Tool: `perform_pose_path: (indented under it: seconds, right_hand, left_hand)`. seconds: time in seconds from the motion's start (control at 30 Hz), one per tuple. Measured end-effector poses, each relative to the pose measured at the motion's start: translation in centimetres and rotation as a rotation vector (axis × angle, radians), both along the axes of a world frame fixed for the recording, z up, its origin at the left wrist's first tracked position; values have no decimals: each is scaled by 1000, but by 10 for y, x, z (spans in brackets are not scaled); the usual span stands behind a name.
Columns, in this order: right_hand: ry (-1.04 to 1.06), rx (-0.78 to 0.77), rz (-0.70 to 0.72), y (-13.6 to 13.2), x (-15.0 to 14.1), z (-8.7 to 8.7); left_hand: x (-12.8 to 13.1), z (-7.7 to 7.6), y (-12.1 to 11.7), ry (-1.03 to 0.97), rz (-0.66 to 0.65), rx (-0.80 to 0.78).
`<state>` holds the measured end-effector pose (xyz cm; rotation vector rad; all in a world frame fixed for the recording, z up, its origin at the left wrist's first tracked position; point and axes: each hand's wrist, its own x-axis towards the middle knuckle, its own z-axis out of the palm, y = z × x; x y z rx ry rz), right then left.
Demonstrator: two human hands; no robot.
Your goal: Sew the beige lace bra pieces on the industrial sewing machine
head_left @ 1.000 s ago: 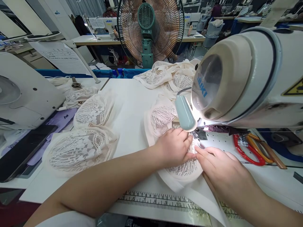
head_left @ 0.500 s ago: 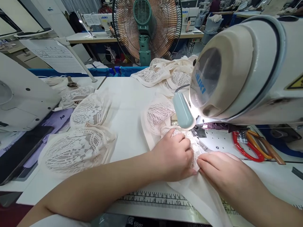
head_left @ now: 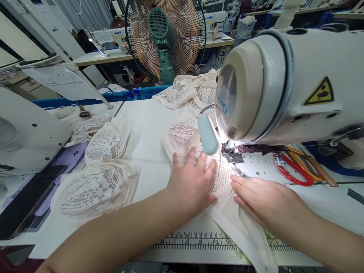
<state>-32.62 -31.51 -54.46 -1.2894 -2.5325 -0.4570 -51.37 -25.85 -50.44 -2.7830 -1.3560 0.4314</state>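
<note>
A cream lace bra [head_left: 182, 134] lies under the sewing machine head [head_left: 256, 91], its lace lit near the needle area. My left hand [head_left: 192, 182] is spread flat over the lace cup, fingers apart. My right hand [head_left: 264, 197] lies on the garment's plain cream band [head_left: 241, 231], just in front of the presser foot [head_left: 231, 155]. Its fingers are stretched out and the thumb is a little apart from them. The band hangs over the table's front edge. A pale green lamp [head_left: 209, 134] partly hides the stitching spot.
More lace bras [head_left: 93, 189] are stacked at the left, others [head_left: 193, 89] behind. Red-handled scissors [head_left: 295, 172] and an orange-handled tool [head_left: 304, 163] lie right of the needle. A printed ruler [head_left: 196, 241] runs along the front edge. A green fan [head_left: 166, 41] stands behind.
My left hand has uncurled from the fabric near the right hand and spread over the lace, further left. My right hand's fingers have straightened and loosened. The camera view has shifted.
</note>
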Motion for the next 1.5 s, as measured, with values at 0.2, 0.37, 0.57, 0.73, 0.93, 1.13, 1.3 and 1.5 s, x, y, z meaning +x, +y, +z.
perform_pose_path:
  seconds: [0.2, 0.37, 0.57, 0.73, 0.93, 1.13, 1.3, 1.5]
  right_hand:
    - [29, -3, 9, 0, 1, -3]
    - [5, 1, -31, 1, 0, -8]
    - [-39, 21, -118, 4, -5, -15]
    - [-77, 10, -81, 3, -4, -17]
    - [-82, 33, -86, 2, -4, -17]
    - [-85, 57, -92, 2, -5, -19]
    - [-45, 60, -77, 3, -4, -19]
    - [-29, 79, -68, 0, -4, -16]
  left_hand:
    - [1, 15, 9, 154, 266, -160]
    - [-1, 12, 20, 176, 264, -150]
    - [-4, 11, 28, 212, 237, -95]
    - [-7, 10, 32, 152, 170, -39]
    - [-10, 11, 38, 106, 164, -23]
    - [-11, 12, 48, 82, 214, -38]
    - [-11, 13, 52, 44, 240, -22]
    - [-13, 11, 53, 13, 240, -16]
